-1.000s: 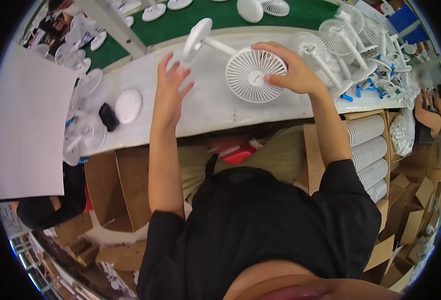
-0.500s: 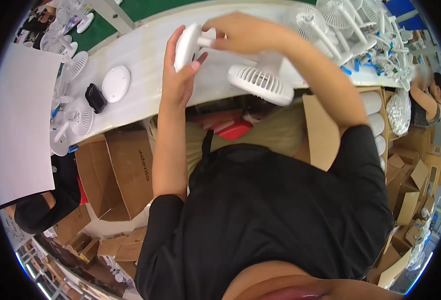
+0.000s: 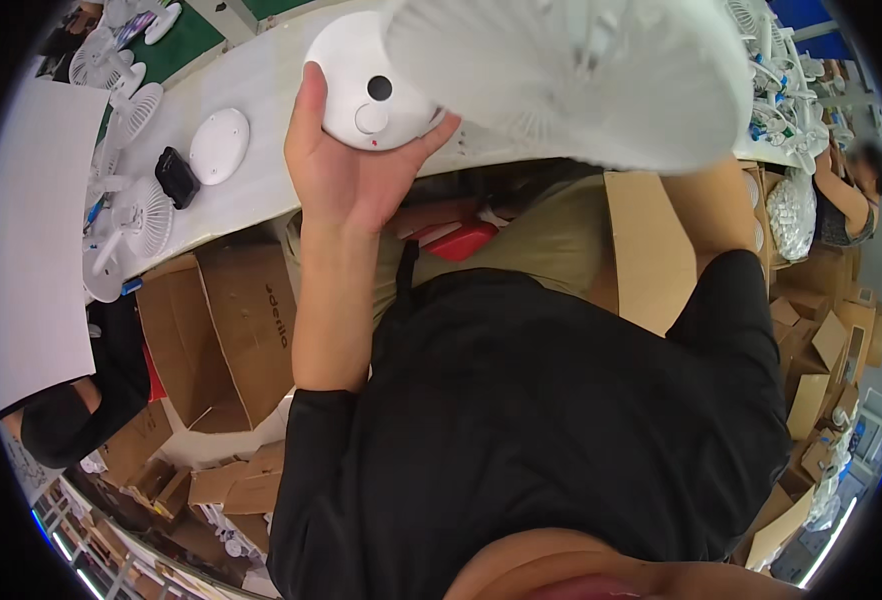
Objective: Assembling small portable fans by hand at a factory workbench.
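The white fan [image 3: 561,70] is lifted close to the camera, above the counter's [image 3: 261,90] near edge, its head blurred. The left hand [image 3: 346,175] cups its round base [image 3: 371,85] in a wide grip. The right hand is hidden behind the fan head; its grip cannot be told. 1 loose white disc [image 3: 219,146] and a black block [image 3: 175,176] lie on the counter's left part.

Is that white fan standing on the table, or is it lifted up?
Lifted up. The left hand grips the fan's round base above the table, underside facing the camera; the fan head looms blurred close by. The right hand is hidden.
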A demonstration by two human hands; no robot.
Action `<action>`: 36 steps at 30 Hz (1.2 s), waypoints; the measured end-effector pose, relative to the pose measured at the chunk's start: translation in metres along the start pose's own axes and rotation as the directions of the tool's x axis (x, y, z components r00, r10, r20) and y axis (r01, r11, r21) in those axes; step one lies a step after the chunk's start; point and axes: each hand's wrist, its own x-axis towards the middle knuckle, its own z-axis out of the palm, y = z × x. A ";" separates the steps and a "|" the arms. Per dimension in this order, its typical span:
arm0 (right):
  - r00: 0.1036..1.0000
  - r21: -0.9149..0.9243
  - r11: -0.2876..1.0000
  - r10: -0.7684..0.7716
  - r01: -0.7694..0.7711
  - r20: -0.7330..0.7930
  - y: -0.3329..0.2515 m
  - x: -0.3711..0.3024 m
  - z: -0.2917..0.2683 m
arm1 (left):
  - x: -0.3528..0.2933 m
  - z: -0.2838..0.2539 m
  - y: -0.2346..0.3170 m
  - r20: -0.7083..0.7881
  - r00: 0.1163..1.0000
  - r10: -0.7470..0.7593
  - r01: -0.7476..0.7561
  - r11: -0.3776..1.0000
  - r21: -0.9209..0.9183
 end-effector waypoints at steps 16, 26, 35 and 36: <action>0.894 0.481 0.784 -0.201 0.392 -0.401 -0.006 -0.016 0.158 | 0.011 0.018 0.001 -0.185 0.766 0.616 -0.597 0.788 0.150; 0.864 0.441 0.804 -0.166 0.398 -0.476 0.014 0.030 0.172 | 0.034 -0.017 0.022 -0.402 0.777 0.485 -0.501 0.862 0.071; 0.719 0.141 0.899 -0.228 0.414 -0.656 -0.005 -0.009 0.148 | 0.037 -0.046 -0.004 -0.288 0.571 0.769 -0.611 0.632 0.477; 0.690 0.008 0.918 -0.293 0.398 -0.662 -0.015 -0.023 0.135 | 0.034 -0.057 -0.009 -0.117 0.559 0.821 -0.617 0.506 0.603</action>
